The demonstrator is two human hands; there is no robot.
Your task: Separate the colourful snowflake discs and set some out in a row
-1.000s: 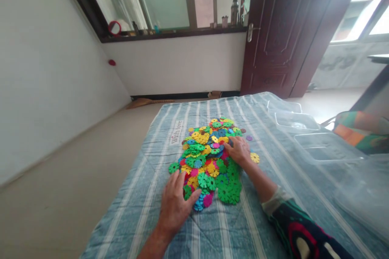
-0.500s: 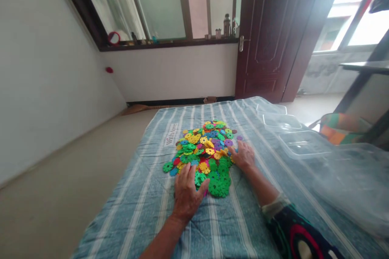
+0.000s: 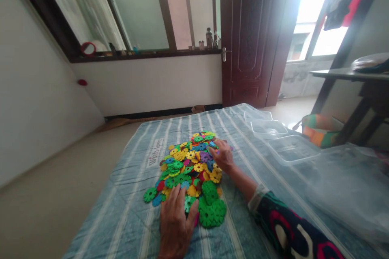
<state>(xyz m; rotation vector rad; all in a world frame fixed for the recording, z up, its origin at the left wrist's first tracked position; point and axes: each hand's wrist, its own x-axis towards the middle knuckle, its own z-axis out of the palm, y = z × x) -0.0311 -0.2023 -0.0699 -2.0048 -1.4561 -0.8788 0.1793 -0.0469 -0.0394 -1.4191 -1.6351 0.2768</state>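
Note:
A heap of colourful plastic snowflake discs [image 3: 182,166] in green, yellow, blue, purple and red lies on a blue-grey striped cloth [image 3: 127,194]. My left hand [image 3: 176,216] rests at the near edge of the heap, its fingers stretched over the discs and the thumb spread apart. At the far right side of the heap, my right hand [image 3: 223,156] reaches over purple and blue discs with its fingers extended. Nothing shows gripped in either hand. Close by, between the two hands, several large green discs [image 3: 211,210] overlap.
Clear plastic containers [image 3: 291,149] stand in a row on the right of the cloth. A transparent plastic bag [image 3: 349,194] lies nearer on that side. Beyond the cloth are a dark red door [image 3: 249,48], a table [image 3: 343,73] and a colourful bucket [image 3: 319,129].
My right hand has moved farther forward along the heap's right side and over it. My left hand stays at the near edge. The view has turned to the right.

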